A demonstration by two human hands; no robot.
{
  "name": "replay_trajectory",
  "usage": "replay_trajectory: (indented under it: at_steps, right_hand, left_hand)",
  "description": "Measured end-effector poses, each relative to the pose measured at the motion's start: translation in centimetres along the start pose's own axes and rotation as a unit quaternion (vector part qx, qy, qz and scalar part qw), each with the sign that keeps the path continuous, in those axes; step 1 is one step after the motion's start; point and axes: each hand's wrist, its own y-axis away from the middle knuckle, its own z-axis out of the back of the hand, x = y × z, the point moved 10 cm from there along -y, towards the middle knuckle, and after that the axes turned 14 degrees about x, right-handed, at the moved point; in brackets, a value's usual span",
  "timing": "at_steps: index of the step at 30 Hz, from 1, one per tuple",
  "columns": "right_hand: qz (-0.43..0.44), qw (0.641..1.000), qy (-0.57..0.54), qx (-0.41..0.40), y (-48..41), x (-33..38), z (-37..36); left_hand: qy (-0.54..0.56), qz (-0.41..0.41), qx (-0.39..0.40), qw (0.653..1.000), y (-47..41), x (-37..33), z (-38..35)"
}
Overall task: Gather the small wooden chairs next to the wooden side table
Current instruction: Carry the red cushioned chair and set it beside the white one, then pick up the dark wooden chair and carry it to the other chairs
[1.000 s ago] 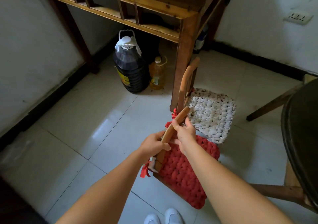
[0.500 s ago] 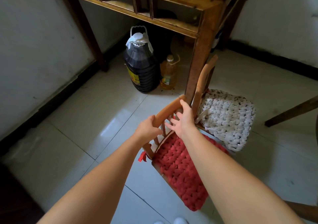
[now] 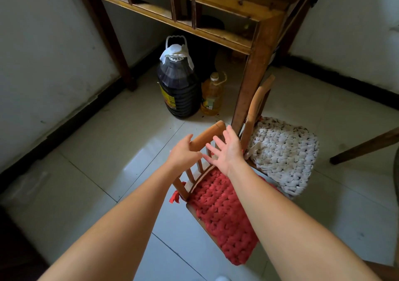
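A small wooden chair with a red knitted cushion (image 3: 224,211) stands on the tiled floor below me. Beside it, at the leg of the wooden side table (image 3: 257,82), stands a second small chair with a white knitted cushion (image 3: 285,149). My left hand (image 3: 183,151) curls over the red chair's curved top rail (image 3: 208,135). My right hand (image 3: 226,151) hovers just off that rail, fingers spread and holding nothing. The two chairs touch or nearly touch at their backs.
Under the table stand a large dark jug (image 3: 178,86) with a white cap and a small yellow oil bottle (image 3: 212,96). A white wall (image 3: 43,65) with a dark skirting runs along the left. Another furniture leg (image 3: 364,149) slants in at the right.
The red chair has been set down upright next to the white-cushioned chair. My right hand has come off the top rail and spread its fingers; my left hand stays on the rail.
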Motion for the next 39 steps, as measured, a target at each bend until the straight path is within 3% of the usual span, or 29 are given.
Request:
replay_trajectory:
  at_steps: [4, 10, 22, 29, 39]
  right_hand:
    - [0.02, 1.0, 0.008, -0.007, 3.4, 2.8, -1.1]
    - [0.044, 0.998, -0.001, -0.034, 12.2, 6.4, -1.5]
    - [0.123, 0.975, 0.113, -0.147, 37.2, 13.0, 5.7]
    - [0.165, 0.957, 0.117, -0.207, 53.4, 13.1, 14.1]
    - [0.224, 0.914, 0.059, -0.333, 81.2, 6.4, 30.1]
  left_hand:
    - [0.131, -0.051, 0.001, 0.99, 3.3, -3.5, 0.5]
    - [0.241, -0.072, 0.022, 0.968, 10.7, -7.6, 0.0]
    - [0.231, -0.127, 0.118, 0.957, 24.3, -18.1, -7.9]
    - [0.188, -0.164, 0.198, 0.948, 31.5, -25.7, -19.1]
    - [0.128, -0.193, 0.326, 0.917, 46.3, -34.0, -44.7]
